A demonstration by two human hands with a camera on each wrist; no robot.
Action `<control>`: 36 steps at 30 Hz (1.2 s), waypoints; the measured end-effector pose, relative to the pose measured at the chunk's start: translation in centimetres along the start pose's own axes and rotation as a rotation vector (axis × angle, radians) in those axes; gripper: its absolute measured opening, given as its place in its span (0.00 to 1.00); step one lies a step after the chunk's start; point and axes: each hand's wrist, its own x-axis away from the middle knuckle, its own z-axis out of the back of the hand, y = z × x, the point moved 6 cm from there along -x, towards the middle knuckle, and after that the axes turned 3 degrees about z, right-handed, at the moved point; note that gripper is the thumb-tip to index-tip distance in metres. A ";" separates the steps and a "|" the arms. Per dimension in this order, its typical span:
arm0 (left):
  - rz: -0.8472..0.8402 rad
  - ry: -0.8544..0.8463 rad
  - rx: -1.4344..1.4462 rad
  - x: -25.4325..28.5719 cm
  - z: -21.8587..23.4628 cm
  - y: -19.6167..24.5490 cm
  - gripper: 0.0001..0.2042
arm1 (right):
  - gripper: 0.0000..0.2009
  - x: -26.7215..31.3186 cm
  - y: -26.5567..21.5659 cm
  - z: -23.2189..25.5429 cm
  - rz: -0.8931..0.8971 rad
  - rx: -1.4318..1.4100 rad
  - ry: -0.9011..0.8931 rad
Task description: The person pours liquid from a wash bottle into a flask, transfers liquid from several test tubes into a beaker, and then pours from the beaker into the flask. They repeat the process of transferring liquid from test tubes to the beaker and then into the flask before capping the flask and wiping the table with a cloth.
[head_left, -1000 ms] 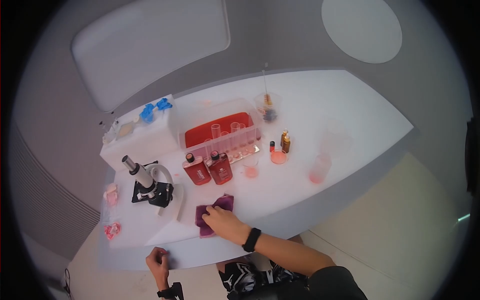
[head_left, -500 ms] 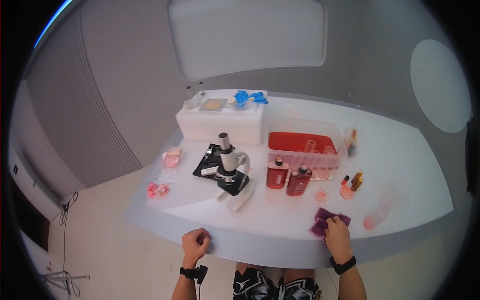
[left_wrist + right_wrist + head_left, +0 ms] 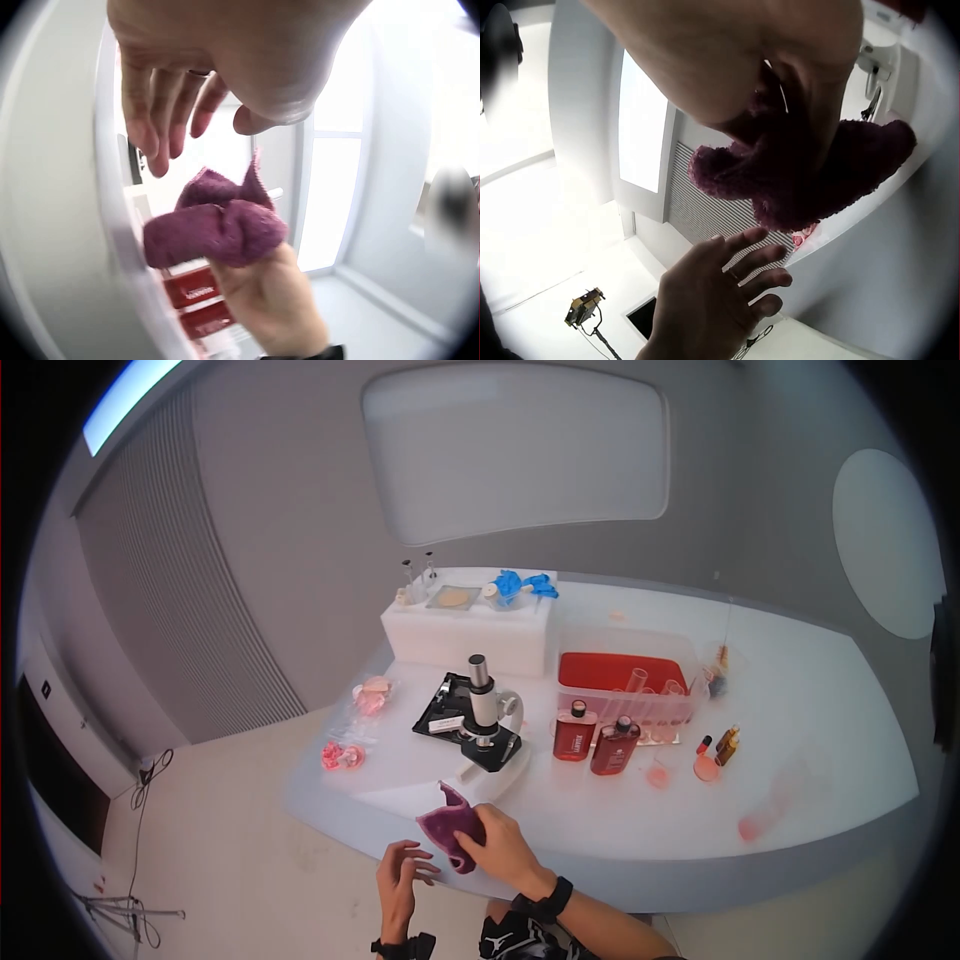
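Note:
My right hand (image 3: 507, 850) pinches a purple cloth (image 3: 450, 830), lifted over the table's front edge before the microscope (image 3: 482, 710). In the right wrist view the cloth (image 3: 840, 172) hangs in loose folds between thumb and fingers. My left hand (image 3: 399, 880) is just left of the cloth, fingers spread and holding nothing. The left wrist view shows that hand (image 3: 225, 60) above the cloth (image 3: 217, 229), with a gap between its fingertips and the fabric.
Two red bottles (image 3: 575, 732) stand right of the microscope, before a clear bin (image 3: 625, 710) of red liquid. Pink crumpled pieces (image 3: 342, 756) lie at the left edge. Small brown bottles (image 3: 729, 746) and a pink dish (image 3: 706, 768) sit to the right. A white raised block (image 3: 465, 640) is behind.
My right hand has picked the purple cloth up from the tabletop and carried it left to the front of the microscope. My left hand has uncurled its fingers toward it. The view turned left.

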 end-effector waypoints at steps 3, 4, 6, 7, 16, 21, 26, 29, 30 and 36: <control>-0.061 -0.041 -0.071 1.5 -2.6 -0.3 0.18 | 0.19 1.3 -0.7 -1.0 0.048 0.097 -0.006; -0.131 -0.055 -0.145 1.7 -3.3 -0.4 0.18 | 0.18 1.6 -0.6 -1.6 0.053 0.039 -0.027; -0.216 0.074 -0.325 1.3 -3.8 1.1 0.14 | 0.18 1.9 -0.6 -1.5 -0.018 0.028 -0.093; -0.173 0.098 -0.374 0.9 -3.2 0.9 0.11 | 0.18 2.2 -0.4 -1.0 -0.029 0.039 -0.074; -0.343 0.250 -0.507 -5.9 2.3 5.9 0.08 | 0.15 8.2 0.5 8.7 -0.111 0.101 -0.142; -0.452 0.256 -0.402 -10.8 4.8 7.6 0.09 | 0.10 14.4 3.0 17.8 -0.263 0.206 0.126; -0.306 0.204 -0.705 -14.5 6.3 3.5 0.18 | 0.16 19.0 3.6 24.1 -0.467 0.285 0.338; -0.517 0.347 -0.808 -13.4 7.1 5.3 0.15 | 0.20 21.4 4.7 26.2 -0.546 0.355 0.410; -0.568 0.452 -0.848 -12.4 7.3 6.7 0.12 | 0.21 21.7 4.8 26.8 -0.547 0.342 0.453; -0.324 0.010 -0.509 -11.7 0.2 6.4 0.18 | 0.18 22.2 6.3 26.9 -0.358 0.246 0.536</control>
